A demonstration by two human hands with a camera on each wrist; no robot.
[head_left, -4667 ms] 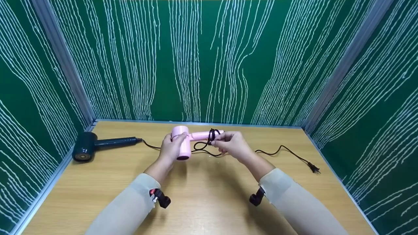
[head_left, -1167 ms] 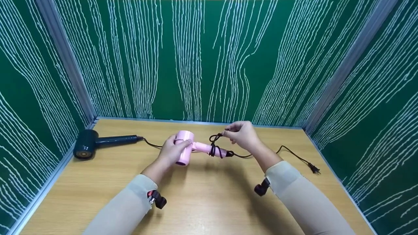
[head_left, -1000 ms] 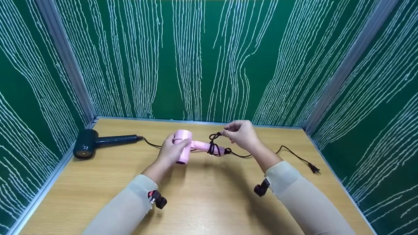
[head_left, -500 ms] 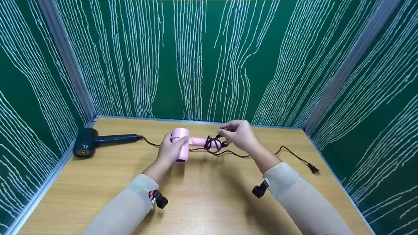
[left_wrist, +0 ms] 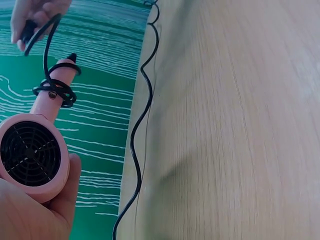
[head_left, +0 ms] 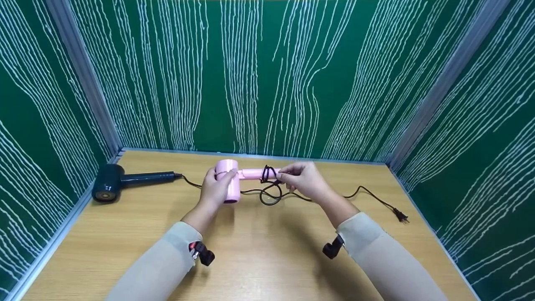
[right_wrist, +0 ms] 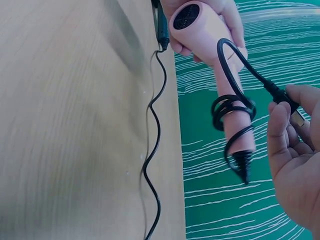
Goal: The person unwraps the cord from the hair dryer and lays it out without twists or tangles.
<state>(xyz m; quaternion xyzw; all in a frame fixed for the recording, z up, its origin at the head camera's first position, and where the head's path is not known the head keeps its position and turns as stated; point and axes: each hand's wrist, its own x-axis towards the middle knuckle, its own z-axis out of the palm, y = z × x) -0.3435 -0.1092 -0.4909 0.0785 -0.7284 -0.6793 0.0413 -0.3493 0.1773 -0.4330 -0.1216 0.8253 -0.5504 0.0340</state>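
A pink hair dryer is held up over the table by my left hand, which grips its barrel with the thumb across the front. Its handle points right. A black cord winds several times around that handle, near the end. My right hand pinches the cord's plug between thumb and fingers, just past the handle's end in the head view. A metal tip shows on the plug in the right wrist view. One loose loop of cord hangs below the handle.
A dark green hair dryer lies at the table's left edge. Its black cord runs behind both hands to a two-pin plug on the right. Green walls with white lines enclose the wooden table at the back and sides.
My right hand first rose with the cord end, then came down beside the handle. A cord loop now hangs below it. The pink hair dryer's handle tilted down, then came back level.
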